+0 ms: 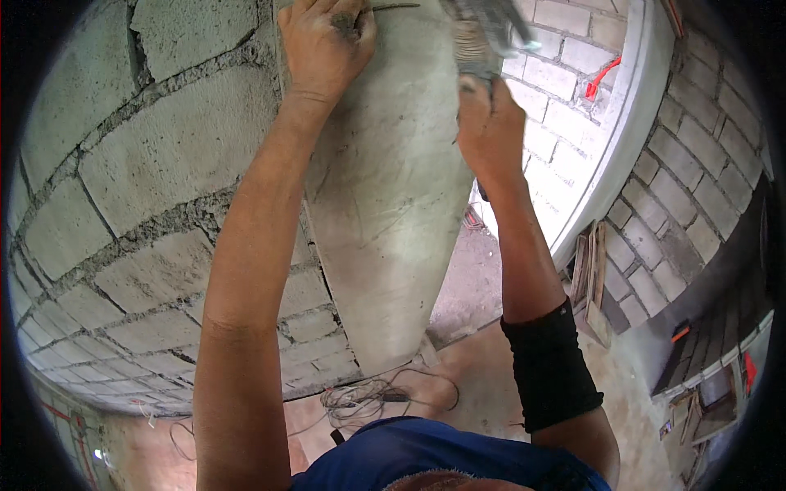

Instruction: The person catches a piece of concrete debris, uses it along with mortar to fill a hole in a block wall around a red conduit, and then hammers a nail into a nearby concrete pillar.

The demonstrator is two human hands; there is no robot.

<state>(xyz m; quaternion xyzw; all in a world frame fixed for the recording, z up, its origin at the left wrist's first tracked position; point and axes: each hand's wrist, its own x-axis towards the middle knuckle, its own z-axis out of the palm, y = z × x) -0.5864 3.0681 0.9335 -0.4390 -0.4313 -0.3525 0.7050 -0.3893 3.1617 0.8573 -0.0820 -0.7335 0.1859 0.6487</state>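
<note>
My left hand [332, 37] is closed at the top of the view, against the edge where the block wall meets a smooth grey concrete column [385, 204]. A thin dark rod [396, 6] sticks out to the right from its fingers, across the column face. My right hand [491, 131] is wrapped round a hammer-like tool [473, 45] at the column's right edge. The tool has a ribbed or wrapped tan section and a dark head smeared by motion. Its exact kind cannot be made out. A black sleeve covers my right elbow.
A rough block wall [172, 147] fills the left. Right of the column is an opening with a pale frame [630, 106] and a red pipe piece [602, 79]. Tangled cable [360, 401] lies on the floor by the column foot. Wooden boards [591, 270] lean at right.
</note>
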